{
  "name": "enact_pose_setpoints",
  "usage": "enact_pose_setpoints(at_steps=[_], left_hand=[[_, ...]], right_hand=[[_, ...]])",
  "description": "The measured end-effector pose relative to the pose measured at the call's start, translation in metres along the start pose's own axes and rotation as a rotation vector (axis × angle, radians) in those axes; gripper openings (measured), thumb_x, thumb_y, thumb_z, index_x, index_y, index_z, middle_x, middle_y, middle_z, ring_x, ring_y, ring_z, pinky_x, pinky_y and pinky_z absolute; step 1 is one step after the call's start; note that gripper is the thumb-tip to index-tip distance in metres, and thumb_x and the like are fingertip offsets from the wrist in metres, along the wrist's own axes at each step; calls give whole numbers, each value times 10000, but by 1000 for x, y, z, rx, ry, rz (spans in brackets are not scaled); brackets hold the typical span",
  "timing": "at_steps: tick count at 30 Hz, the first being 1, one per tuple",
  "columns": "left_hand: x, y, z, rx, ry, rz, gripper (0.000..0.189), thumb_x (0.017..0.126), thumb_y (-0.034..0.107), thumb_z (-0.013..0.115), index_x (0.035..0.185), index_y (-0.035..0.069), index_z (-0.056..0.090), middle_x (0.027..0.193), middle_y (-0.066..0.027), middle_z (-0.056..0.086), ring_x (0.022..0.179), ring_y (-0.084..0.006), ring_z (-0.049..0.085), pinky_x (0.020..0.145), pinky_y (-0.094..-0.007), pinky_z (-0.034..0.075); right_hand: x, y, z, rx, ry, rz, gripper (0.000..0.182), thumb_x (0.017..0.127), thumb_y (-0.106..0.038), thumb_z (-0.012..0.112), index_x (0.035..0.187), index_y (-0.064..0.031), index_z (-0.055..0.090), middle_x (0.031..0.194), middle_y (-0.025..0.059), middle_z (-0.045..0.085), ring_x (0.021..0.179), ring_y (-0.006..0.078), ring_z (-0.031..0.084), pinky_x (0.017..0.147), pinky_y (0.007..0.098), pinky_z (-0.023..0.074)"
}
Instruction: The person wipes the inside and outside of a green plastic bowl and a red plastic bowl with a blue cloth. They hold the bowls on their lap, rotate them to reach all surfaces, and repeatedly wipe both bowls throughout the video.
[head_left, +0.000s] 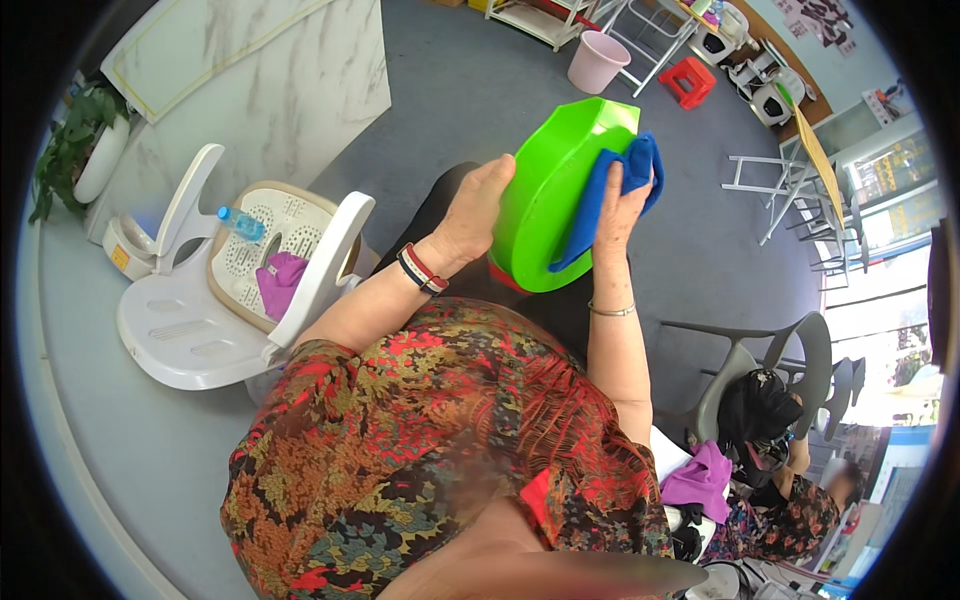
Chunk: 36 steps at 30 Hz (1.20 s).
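A bright green plastic vessel, perhaps a basin, is held up on its side over my lap. My left hand grips its left edge, with the fingers hidden behind it. On the right, my right hand holds a folded blue cloth against the green plastic. A red edge shows just beneath the vessel; what it belongs to is mostly hidden.
To my left stands a white high chair with a bottle and purple cloth on it. A pink bin and red stool are ahead. Rightward are a grey chair, another purple cloth and a seated person.
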<state>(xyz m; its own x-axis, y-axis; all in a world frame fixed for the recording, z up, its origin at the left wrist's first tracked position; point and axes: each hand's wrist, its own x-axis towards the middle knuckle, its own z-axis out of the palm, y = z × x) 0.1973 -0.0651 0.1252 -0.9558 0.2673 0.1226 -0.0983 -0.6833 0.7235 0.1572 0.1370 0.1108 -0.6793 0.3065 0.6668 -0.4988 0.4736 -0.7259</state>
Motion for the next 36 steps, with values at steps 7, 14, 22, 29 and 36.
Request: enact_pose_setpoints(at_steps=[7, 14, 22, 29, 36], left_hand=[[18, 22, -9, -29, 50, 215, 384, 1035, 355, 439, 1163, 44, 625, 1121, -39, 659, 1018, -131, 617, 891, -290, 495], [20, 29, -1, 414, 237, 450, 367, 1051, 333, 403, 910, 52, 594, 732, 43, 563, 674, -44, 506, 599, -230, 425], [29, 34, 3, 683, 97, 497, 452, 1051, 372, 380, 845, 26, 587, 714, 15, 549, 667, -72, 488, 608, -243, 416], [35, 2, 2, 507, -90, 246, 682, 1038, 536, 191, 1041, -11, 598, 855, -23, 623, 819, -78, 558, 760, -229, 451], [40, 3, 11, 621, -214, 283, 312, 1047, 239, 388, 955, 14, 584, 765, -13, 551, 731, -103, 537, 640, -279, 437]], right_hand=[[-51, 61, 20, 179, 7, 683, 499, 977, -489, 499, 1055, -8, 604, 907, 57, 631, 775, 135, 590, 676, 309, 492], [-84, -27, 55, 661, -408, 1037, 424, 1002, -363, 488, 1251, -22, 527, 1052, 82, 627, 928, 157, 605, 819, 297, 497], [-16, -92, 14, 291, -136, 232, 418, 929, -103, 587, 1314, 30, 494, 1193, 129, 612, 1064, 193, 598, 938, 317, 474], [-13, -103, 19, -408, -366, -476, 548, 776, -180, 690, 1285, -51, 531, 1349, 109, 495, 1255, 337, 446, 1067, 454, 342], [44, -75, 9, -461, -145, -418, 455, 785, -140, 674, 1213, -12, 585, 1286, 128, 563, 1250, 313, 464, 1044, 449, 364]])
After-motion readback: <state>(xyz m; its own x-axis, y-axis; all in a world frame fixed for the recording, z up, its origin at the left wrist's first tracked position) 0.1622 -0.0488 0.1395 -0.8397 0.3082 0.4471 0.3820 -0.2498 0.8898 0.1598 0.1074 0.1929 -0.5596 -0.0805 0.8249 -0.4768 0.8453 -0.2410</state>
